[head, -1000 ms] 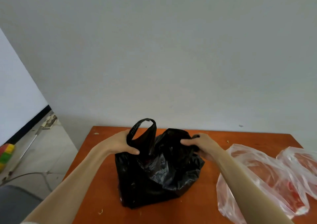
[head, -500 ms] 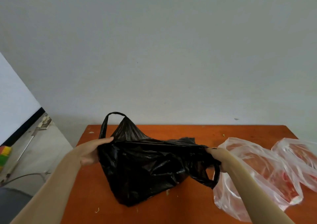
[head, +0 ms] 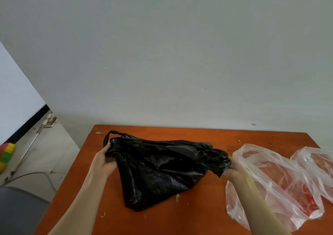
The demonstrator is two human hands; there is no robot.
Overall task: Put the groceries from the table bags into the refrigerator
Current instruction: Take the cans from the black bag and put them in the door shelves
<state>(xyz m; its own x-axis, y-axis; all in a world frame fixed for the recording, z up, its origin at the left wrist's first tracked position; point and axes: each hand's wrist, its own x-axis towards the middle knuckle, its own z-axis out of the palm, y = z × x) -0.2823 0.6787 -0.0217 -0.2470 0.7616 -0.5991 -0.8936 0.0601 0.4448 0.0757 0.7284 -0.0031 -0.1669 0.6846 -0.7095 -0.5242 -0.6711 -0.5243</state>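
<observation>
A black plastic bag [head: 158,171] lies flattened and stretched wide on the orange-brown table [head: 180,222]. My left hand [head: 103,161] grips its left top corner beside a loop handle. My right hand [head: 232,170] grips the bunched right corner; the fingers are mostly hidden by the plastic. Two clear plastic bags with red contents lie to the right: one [head: 281,184] under my right forearm, the other [head: 317,164] at the table's right edge. The refrigerator is out of view.
A grey-white wall stands just behind the table. Small crumbs dot the tabletop. Left of the table is tiled floor with a broom [head: 7,155], its long handle, and a cable. A dark grey object sits at the lower left.
The black bag has gone from standing upright to pulled out wide and flat. My hands have moved apart, and now it hangs lower and more slack on the table.
</observation>
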